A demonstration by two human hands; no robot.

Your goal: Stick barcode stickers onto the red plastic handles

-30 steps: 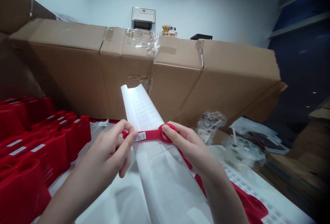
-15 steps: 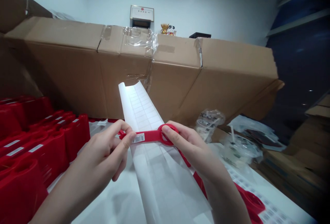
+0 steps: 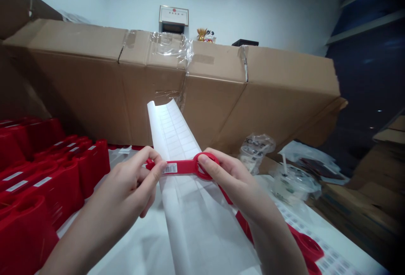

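The left hand (image 3: 122, 184) and the right hand (image 3: 236, 188) are holding apart from each other, both clamped on 1 flat red plastic strap with a ring end (image 3: 186, 167), which is spanning the space between them. The left hand is pinching the narrow end between thumb and fingers, just beside 1 white barcode label (image 3: 170, 168) that is lying on the strap, while the right hand is gripping the ring end with its thumb pressing on the rim. Beneath the strap, 1 long white sheet with a printed grid of label rows (image 3: 173, 138) is resting on a white-covered work table (image 3: 133, 245), its far end curling upward in front of 1 long brown corrugated cardboard box (image 3: 230, 98). Regarding progress, the strap in hand is carrying its barcode label, and the stacked red moulded plastic pieces (image 3: 47, 173) on the left are showing white label strips on their tops. Rows of rectangles are filling the far part of the sheet, but the pictures are not showing whether the near part is holding labels. At lower right, 1 more red plastic piece (image 3: 305, 245) is lying beside the forearm, its labelling hidden, and 1 clear plastic cup with a straw (image 3: 294, 184) is standing further right.
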